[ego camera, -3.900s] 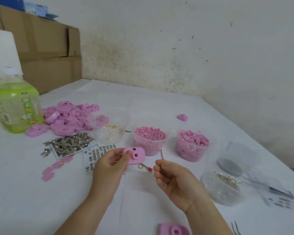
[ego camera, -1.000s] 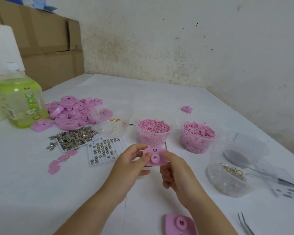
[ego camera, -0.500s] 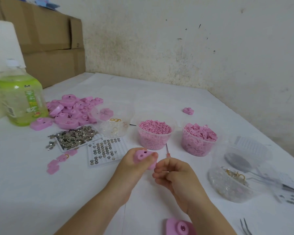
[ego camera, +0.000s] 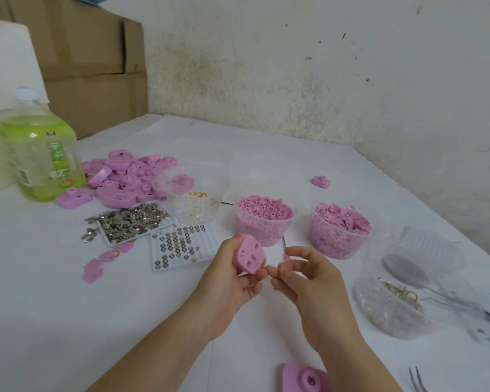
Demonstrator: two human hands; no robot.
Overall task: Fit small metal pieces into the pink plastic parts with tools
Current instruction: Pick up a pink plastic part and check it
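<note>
spare pink part (ego camera: 306,379): lies at the near table edge, 6 o'clock from my hands. Not touched.
tweezers (ego camera: 417,381): tips only, at 5 o'clock on the near edge. Well apart from both hands.
left hand (ego camera: 229,281): fingers and thumb curled round the held pink part (ego camera: 249,257), which is lifted clear of the table (ego camera: 54,306).
held pink part, axis: long axis runs roughly 11 to 5 o'clock. Its recessed face is turned towards the right hand.
right hand (ego camera: 311,281): fingers curled, thumb and forefinger pinched on what I take for a thin tool (ego camera: 285,250). Only a slim shaft shows, pointing to 12 o'clock, and its working end is too small to make out.
key relation: the part lies at 9 o'clock from the right fingertips, just beside them, and I cannot tell whether they touch. The right hand is the nearer to the recesses, so my judgement is that the tool goes in from 3 o'clock.
grid tray (ego camera: 181,247): at 10 o'clock from the left hand, with small metal pieces set in rows.
tub of pink granules (ego camera: 263,219): at 12 o'clock, just beyond the held part.
tub of pink chips (ego camera: 338,227): at 1 o'clock.
loose metal pieces (ego camera: 130,222): heaped at 10 o'clock, beyond the grid tray.
pile of pink parts (ego camera: 128,179): farthest, at 10 o'clock.
</note>
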